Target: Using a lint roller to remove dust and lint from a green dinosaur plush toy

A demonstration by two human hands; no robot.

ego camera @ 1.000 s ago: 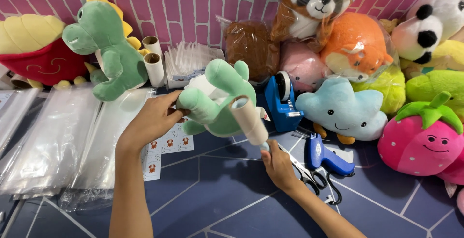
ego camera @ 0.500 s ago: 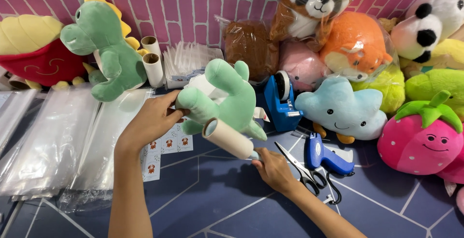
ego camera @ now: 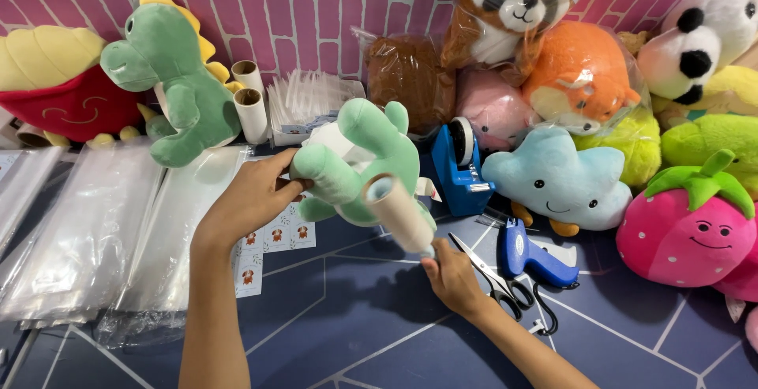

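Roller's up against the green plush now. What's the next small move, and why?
Probably draw the lint roller down across the green plush. The right hand grips its handle, its roll lies on the toy's belly, and the left hand steadies the toy.

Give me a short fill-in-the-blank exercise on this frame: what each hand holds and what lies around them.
1. The left hand grips a plush toy whose colour is ____.
2. The right hand holds a ____ roller against that toy.
3. Next to the right hand lie the ____, beside a blue tagging gun.
4. The tape dispenser behind the toy is ____.

Missing words: green; lint; scissors; blue
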